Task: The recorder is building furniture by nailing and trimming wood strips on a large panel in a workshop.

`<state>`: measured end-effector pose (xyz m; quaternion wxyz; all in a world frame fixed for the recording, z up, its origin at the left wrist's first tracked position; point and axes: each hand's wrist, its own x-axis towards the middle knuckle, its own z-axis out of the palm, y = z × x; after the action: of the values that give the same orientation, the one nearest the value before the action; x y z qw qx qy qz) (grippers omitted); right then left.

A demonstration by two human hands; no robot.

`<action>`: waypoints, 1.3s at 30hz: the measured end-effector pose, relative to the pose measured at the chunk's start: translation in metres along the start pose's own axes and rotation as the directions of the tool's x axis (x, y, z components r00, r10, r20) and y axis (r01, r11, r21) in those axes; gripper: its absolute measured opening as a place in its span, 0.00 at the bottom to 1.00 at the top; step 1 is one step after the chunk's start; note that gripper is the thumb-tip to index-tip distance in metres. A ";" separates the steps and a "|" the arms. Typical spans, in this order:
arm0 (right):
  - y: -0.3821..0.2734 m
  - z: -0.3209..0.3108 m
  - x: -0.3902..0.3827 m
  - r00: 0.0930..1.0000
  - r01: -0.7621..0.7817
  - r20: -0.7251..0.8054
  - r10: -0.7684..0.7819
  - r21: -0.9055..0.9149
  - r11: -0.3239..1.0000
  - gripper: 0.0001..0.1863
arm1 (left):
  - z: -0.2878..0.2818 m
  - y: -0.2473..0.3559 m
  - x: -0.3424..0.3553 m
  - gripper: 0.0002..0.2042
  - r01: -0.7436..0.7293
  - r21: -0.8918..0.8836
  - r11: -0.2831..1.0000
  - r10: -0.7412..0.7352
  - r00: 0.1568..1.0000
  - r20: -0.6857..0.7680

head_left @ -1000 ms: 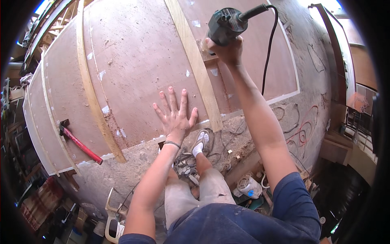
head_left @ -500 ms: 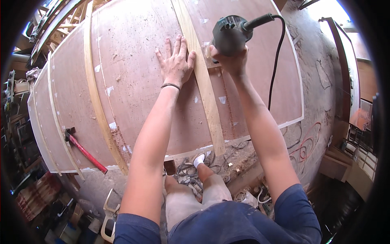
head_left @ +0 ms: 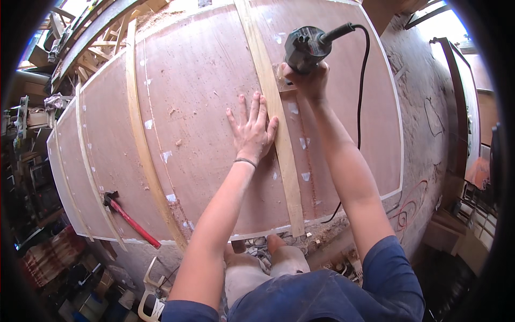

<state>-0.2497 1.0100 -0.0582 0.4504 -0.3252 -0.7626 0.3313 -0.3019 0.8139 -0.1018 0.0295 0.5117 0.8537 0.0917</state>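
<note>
My right hand (head_left: 311, 85) is closed around a dark, corded trim router (head_left: 304, 49). The router stands on the pinkish plywood panel (head_left: 201, 75), beside the right edge of a pale wooden strip (head_left: 283, 153). Its clear base (head_left: 283, 80) is partly hidden by my fingers, and the bit is out of sight. My left hand (head_left: 253, 133) lies flat on the panel, fingers spread, its thumb against the strip's left side. A thin groove line with sawdust and white tape pieces (head_left: 306, 176) runs nearer to me than the router.
A red-handled hammer (head_left: 133, 221) lies on the panel's left part, near other wooden strips (head_left: 140, 126). The black router cord (head_left: 360, 102) hangs down to the right. A pale plastic chair (head_left: 150, 287) stands below left. Scrap wood (head_left: 102, 40) is piled at the far left.
The router has slid farther from me along the strip, uncovering more tape pieces. My left hand stays at about the same spot on the panel. The whole view has shifted forward.
</note>
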 end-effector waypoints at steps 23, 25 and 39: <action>0.067 0.107 0.169 0.993 0.112 0.004 -0.114 -0.222 0.969 0.22 | -0.004 -0.004 0.005 0.31 0.031 -0.143 0.989 -0.016 0.994 0.108; 0.073 0.112 0.181 0.990 0.130 -0.018 -0.137 -0.202 0.971 0.22 | -0.004 -0.004 0.006 0.31 0.035 -0.152 0.988 -0.017 0.993 0.115; 0.099 0.148 0.245 0.998 0.055 0.024 -0.051 -0.228 0.972 0.28 | -0.007 -0.002 0.005 0.31 0.069 -0.199 0.978 -0.037 0.986 0.162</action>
<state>-0.4572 1.2295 -0.0774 0.4119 -0.3514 -0.8082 0.2319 -0.3073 0.8166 -0.0951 0.1517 0.4887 0.8482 0.1369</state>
